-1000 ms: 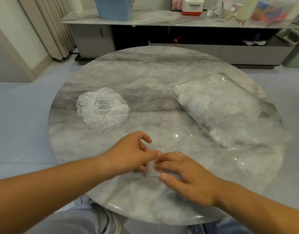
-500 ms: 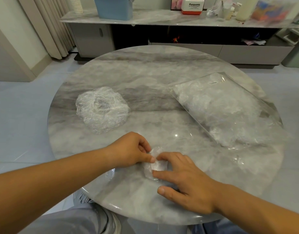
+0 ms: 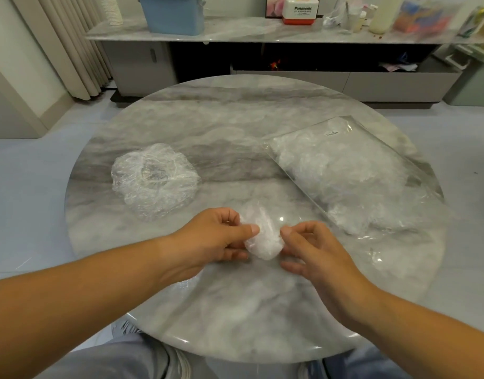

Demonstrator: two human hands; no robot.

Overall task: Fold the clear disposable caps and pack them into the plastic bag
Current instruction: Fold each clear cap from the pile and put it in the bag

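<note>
A folded clear cap (image 3: 262, 235) forms a small white bundle lifted just above the round marble table (image 3: 235, 127). My left hand (image 3: 213, 242) pinches its left side between thumb and fingers. My right hand (image 3: 314, 250) pinches its right side with curled fingers. An unfolded clear cap (image 3: 153, 179) lies puffed up on the table's left half. The clear plastic bag (image 3: 350, 176), holding several crumpled caps, lies flat at the right with its mouth toward the near right edge.
A long marble sideboard (image 3: 262, 36) stands beyond the table with a blue bin (image 3: 175, 13), a Panasonic box (image 3: 301, 9) and bottles on it. Curtains (image 3: 71, 45) hang at the far left. My knees show under the table's near edge.
Both hands pressed the cap down on the table before. Now they have lifted the folded bundle slightly and moved it a little away from me, each pinching one side.
</note>
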